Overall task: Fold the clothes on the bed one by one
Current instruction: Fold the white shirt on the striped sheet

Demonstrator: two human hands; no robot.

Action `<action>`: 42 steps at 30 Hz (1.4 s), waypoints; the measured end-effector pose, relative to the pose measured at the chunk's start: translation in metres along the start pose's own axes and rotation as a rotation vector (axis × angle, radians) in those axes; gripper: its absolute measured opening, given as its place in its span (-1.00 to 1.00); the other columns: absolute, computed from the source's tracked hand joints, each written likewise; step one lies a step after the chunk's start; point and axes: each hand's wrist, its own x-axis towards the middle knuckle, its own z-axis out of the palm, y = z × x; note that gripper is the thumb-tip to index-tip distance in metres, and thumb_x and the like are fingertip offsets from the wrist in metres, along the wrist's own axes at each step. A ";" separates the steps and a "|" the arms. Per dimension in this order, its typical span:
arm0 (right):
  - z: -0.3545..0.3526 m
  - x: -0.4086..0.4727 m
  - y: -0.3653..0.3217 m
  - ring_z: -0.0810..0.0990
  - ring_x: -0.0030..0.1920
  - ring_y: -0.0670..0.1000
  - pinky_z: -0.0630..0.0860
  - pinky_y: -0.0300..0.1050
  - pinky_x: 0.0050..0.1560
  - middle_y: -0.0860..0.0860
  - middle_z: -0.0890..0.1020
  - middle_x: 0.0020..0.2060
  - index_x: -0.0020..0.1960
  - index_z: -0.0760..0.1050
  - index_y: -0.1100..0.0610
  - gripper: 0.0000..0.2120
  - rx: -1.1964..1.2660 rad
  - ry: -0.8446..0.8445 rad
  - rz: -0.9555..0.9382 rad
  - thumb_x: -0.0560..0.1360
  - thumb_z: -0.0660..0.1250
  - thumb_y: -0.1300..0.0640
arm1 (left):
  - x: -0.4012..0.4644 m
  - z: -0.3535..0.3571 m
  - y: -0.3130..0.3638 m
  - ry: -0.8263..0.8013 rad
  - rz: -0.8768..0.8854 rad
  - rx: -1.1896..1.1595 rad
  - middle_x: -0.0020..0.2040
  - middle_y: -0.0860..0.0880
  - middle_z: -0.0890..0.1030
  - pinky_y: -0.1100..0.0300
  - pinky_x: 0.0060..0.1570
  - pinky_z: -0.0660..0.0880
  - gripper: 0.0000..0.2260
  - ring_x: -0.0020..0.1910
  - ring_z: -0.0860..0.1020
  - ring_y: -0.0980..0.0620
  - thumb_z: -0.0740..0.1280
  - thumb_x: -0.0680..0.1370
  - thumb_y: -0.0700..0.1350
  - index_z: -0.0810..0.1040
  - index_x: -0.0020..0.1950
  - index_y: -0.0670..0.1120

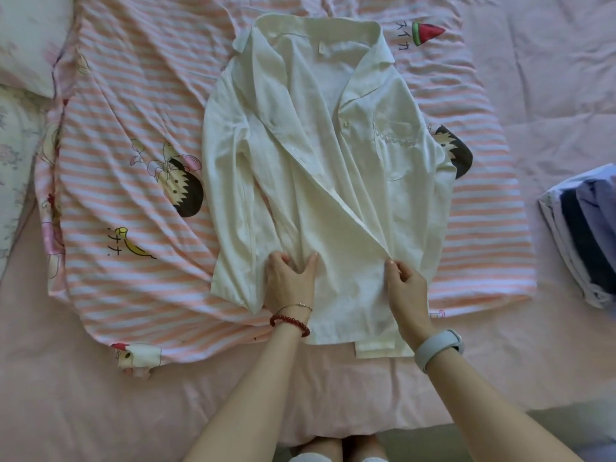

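Fingers [395,266] of right hand [408,291] pinch white shirt [320,168] placket; left hand [288,281] grips fabric.

Open pink sheet [100,411] left and front; folded stack [586,245] blocking far right.

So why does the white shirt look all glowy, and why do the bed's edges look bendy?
Head view: soft, even light falls across the bed, and it washes out the white collared shirt so its creases look faint; the wide-angle lens curves the pink striped cartoon sheet near the edges; the picture is a little soft, and only faint shadows sit under the left hand and right hand.
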 end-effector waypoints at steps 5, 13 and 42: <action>-0.012 0.007 0.002 0.34 -0.44 -0.14 0.27 -0.43 -0.49 -0.06 0.39 -0.43 -0.27 0.46 0.18 -0.77 0.009 0.014 0.040 0.54 0.19 0.16 | 0.022 0.004 0.011 -0.055 -0.148 -0.229 -0.25 -0.02 0.58 0.20 -0.25 0.38 -0.77 -0.24 0.51 -0.03 0.30 0.51 0.05 0.47 -0.25 -0.06; -0.015 -0.001 -0.007 0.37 -0.49 -0.23 0.30 -0.44 -0.48 -0.10 0.44 -0.44 -0.24 0.49 0.10 -0.78 0.095 0.050 -0.022 0.56 0.17 0.17 | 0.024 -0.050 -0.001 0.065 -0.080 -0.559 -0.13 -0.14 0.51 0.05 -0.04 0.43 -0.83 -0.09 0.47 -0.07 0.13 0.61 -0.10 0.42 -0.02 -0.19; 0.041 -0.069 0.052 0.39 -0.26 0.00 0.35 -0.11 -0.23 0.06 0.44 -0.28 -0.10 0.44 0.29 -0.81 -0.151 -0.386 0.183 0.56 0.16 0.17 | 0.012 -0.130 -0.141 -0.093 -0.107 -0.065 -0.19 -0.12 0.55 0.14 -0.18 0.39 -0.79 -0.17 0.51 -0.07 0.36 0.51 -0.08 0.53 -0.18 -0.23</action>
